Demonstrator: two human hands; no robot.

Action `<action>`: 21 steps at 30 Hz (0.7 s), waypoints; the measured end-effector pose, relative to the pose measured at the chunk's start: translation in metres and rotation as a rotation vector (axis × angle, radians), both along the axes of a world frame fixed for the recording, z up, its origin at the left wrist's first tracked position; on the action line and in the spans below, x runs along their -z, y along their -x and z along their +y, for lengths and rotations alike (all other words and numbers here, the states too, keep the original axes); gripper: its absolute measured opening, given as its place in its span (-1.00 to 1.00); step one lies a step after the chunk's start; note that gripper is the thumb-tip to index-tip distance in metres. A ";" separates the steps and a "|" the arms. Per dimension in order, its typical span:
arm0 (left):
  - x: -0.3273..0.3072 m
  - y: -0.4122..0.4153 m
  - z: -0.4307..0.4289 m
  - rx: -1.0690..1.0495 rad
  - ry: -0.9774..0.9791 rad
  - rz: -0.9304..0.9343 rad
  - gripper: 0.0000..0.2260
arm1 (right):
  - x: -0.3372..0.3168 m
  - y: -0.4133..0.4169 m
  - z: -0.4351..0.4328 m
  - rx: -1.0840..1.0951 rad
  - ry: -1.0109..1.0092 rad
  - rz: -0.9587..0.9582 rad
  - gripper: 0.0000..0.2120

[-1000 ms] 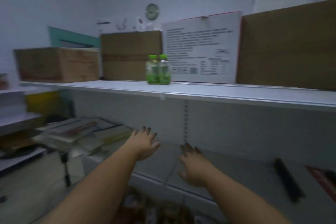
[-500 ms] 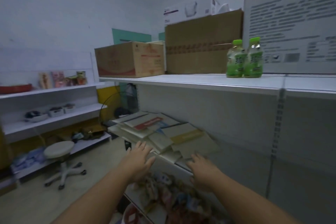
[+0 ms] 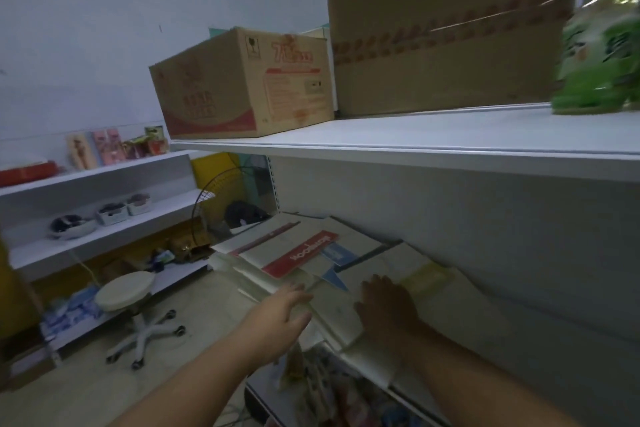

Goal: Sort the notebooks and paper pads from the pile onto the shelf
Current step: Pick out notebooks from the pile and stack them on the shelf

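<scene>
Pile [image 3: 298, 255] now against left hand [image 3: 281, 309] and right hand [image 3: 385, 305] (fingers straight, both empty)

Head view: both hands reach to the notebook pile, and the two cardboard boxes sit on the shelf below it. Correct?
One error: the head view shows the cardboard boxes on the upper shelf above the notebook pile, not below it. The left hand and right hand do reach to the pile.

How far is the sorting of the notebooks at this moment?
Done: nothing visibly; the notebooks lie in one loose, overlapping pile. In hand: the left hand reaches its front edge, the right hand rests flat on top, neither gripping. Left: the whole sorting.
</scene>
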State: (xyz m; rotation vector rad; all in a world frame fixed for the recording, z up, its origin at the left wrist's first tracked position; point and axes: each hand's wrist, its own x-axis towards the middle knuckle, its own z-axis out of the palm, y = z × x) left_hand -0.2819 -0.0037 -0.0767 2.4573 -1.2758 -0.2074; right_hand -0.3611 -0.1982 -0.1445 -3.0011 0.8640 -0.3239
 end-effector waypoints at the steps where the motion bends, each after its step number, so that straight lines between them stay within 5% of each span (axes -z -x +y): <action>1: -0.002 -0.006 -0.005 -0.014 0.059 0.071 -0.65 | 0.000 0.001 -0.002 -0.040 0.054 -0.018 -0.68; 3: -0.009 -0.024 -0.015 -0.119 0.281 0.398 -0.74 | -0.009 0.005 -0.006 -0.116 0.171 -0.122 -0.83; 5: -0.016 -0.046 -0.025 -0.258 0.444 0.931 -0.70 | -0.018 0.009 -0.011 -0.194 0.281 -0.381 -0.82; 8: -0.020 -0.078 -0.033 -0.222 0.314 1.353 -0.41 | -0.029 0.008 0.003 -0.408 0.421 -0.630 -0.69; 14: -0.012 -0.135 -0.040 -0.140 0.312 1.476 -0.75 | -0.055 -0.030 0.052 -0.668 0.339 -0.587 -0.66; 17: -0.011 -0.168 -0.033 -0.058 0.178 1.383 -0.86 | -0.064 -0.047 0.068 -0.686 0.040 -0.483 -0.69; 21: -0.003 -0.213 -0.026 0.111 0.086 1.340 -0.44 | -0.096 -0.081 0.073 -0.363 -0.511 -0.878 -0.70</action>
